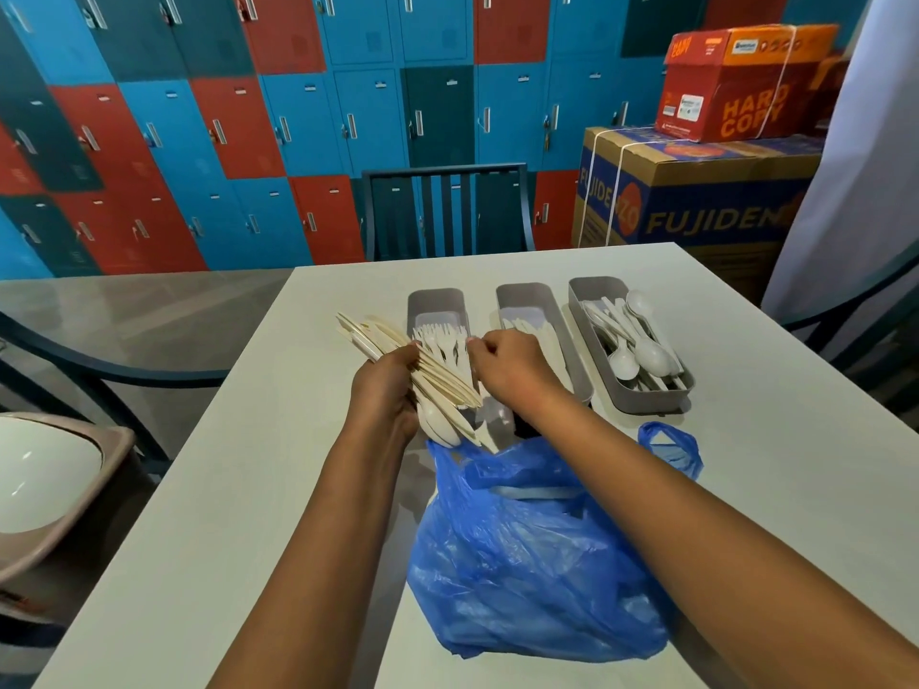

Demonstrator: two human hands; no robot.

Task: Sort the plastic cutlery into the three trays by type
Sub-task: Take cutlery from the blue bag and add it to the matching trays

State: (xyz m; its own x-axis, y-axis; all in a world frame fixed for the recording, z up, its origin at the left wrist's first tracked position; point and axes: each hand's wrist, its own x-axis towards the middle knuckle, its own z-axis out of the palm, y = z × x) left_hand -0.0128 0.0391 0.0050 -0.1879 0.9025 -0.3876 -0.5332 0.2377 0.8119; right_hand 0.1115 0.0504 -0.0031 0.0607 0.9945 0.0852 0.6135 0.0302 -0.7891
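left hand (385, 385) gripping cutlery bundle (437, 385), right hand (512, 372) pinching

Thin crinkly glossy blue plastic bag (527, 554) at 6 o'clock; matt grey plastic trays (527, 296) at 12; smooth matt white tabletop (776, 440); glossy cream plastic cutlery (437, 385).

Both forearms are bare right up to the frame's edge. The left hand (385, 385) and right hand (507, 370) wear no gloves, rings or watch.
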